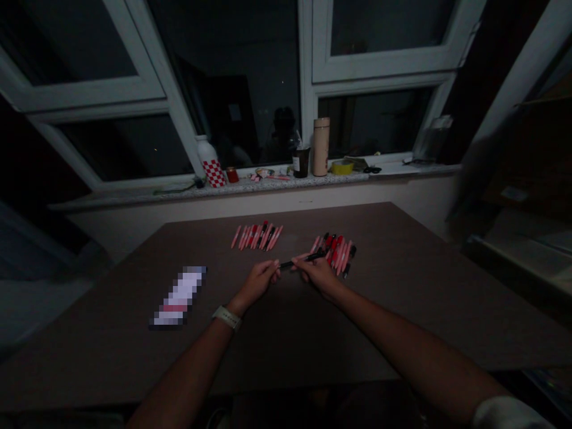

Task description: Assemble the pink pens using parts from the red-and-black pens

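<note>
Two hands are working over the brown tabletop (pixel 286 348), right of a blurred packet (pixel 177 297): the left hand (pixel 255 282) has its fingers narrowly pinching one end of a black pen (pixel 300 261), while the right hand (pixel 318 274) is gripping the other, apparently to steady it. A left bunch of pink pens (pixel 257 237) and a right bunch of pink pens (pixel 334 253) are lying beyond, seemingly kept apart as sorted groups.

At the dark counter (pixel 286 351), the person's left-hand grip (pixel 257 283) and right-hand grip (pixel 318 274) meet on a slim black pen (pixel 300 260), held across between them. One fanned bunch of pink-and-red pens (pixel 257 236) lies ahead, and a second bunch (pixel 335 253) lies just beyond the right hand. Past the counter's far edge, a windowsill (pixel 250 186) carries a checkered white bottle (pixel 211 162), a tan flask (pixel 320 146) and a yellow tape roll (pixel 342 167).
</note>
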Demonstrator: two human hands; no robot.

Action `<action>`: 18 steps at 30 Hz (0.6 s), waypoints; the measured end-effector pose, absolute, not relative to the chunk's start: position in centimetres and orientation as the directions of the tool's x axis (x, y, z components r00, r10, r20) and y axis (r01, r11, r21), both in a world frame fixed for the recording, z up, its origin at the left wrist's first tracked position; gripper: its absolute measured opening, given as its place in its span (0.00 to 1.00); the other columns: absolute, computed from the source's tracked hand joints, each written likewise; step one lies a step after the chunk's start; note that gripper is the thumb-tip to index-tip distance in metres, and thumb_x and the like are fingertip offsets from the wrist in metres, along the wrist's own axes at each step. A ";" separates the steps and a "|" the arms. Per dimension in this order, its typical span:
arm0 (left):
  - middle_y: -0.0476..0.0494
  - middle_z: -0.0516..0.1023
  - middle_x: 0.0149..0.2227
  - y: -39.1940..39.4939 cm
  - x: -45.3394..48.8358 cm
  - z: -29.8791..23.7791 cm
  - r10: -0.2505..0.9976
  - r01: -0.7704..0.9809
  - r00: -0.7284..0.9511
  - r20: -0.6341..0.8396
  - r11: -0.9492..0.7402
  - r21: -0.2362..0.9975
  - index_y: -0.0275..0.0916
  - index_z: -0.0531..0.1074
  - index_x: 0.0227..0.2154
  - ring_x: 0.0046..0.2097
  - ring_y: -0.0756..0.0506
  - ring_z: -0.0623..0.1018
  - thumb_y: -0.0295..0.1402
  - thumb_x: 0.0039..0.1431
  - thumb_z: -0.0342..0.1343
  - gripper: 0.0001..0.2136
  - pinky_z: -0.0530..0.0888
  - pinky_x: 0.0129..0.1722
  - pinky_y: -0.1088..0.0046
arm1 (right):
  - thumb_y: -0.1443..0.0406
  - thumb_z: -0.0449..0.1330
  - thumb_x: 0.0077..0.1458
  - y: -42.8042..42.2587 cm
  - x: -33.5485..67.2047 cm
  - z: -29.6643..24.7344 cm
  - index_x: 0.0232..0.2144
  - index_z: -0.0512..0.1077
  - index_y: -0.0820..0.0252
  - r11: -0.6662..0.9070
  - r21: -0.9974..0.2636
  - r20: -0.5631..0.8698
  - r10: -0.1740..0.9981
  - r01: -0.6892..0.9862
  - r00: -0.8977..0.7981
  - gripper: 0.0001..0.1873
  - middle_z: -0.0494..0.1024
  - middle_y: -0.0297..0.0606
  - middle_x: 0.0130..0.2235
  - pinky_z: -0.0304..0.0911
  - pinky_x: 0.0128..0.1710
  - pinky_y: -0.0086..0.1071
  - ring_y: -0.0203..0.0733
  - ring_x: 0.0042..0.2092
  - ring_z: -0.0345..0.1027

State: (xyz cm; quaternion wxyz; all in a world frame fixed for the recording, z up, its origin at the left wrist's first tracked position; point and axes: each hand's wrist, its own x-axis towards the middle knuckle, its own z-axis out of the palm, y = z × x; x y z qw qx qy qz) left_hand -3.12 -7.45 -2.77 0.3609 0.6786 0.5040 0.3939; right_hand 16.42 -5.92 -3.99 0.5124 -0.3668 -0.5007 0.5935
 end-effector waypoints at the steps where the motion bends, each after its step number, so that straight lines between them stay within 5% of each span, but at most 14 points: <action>1: 0.50 0.67 0.21 -7.5 -3.0 -2.7 0.969 0.385 0.180 0.170 -0.229 0.894 0.37 0.71 0.24 0.25 0.50 0.66 0.52 0.61 0.49 0.23 0.63 0.28 0.74 | 0.51 0.69 0.43 -5.9 16.4 -4.0 0.32 0.76 0.62 0.028 -0.969 0.080 0.976 -0.246 -0.204 0.22 0.79 0.37 0.27 0.47 0.17 0.26 0.29 0.17 0.56; 6: 0.50 0.72 0.29 -8.0 -2.7 -2.4 0.971 0.270 0.191 0.142 -0.191 0.944 0.37 0.71 0.38 0.29 0.50 0.70 0.49 0.53 0.60 0.19 0.65 0.29 0.76 | 0.51 0.68 0.43 -6.1 16.5 -3.7 0.32 0.75 0.63 0.020 -0.972 0.070 0.975 -0.235 -0.209 0.22 0.80 0.38 0.27 0.47 0.17 0.26 0.28 0.17 0.55; 18: 0.48 0.69 0.22 -7.7 -2.9 -2.5 0.959 0.382 0.229 0.165 -0.245 0.891 0.36 0.74 0.25 0.27 0.48 0.68 0.53 0.60 0.50 0.23 0.64 0.28 0.74 | 0.49 0.68 0.44 -6.0 16.5 -3.8 0.30 0.76 0.63 0.024 -0.979 0.068 0.975 -0.204 -0.212 0.22 0.79 0.37 0.25 0.46 0.17 0.27 0.29 0.17 0.53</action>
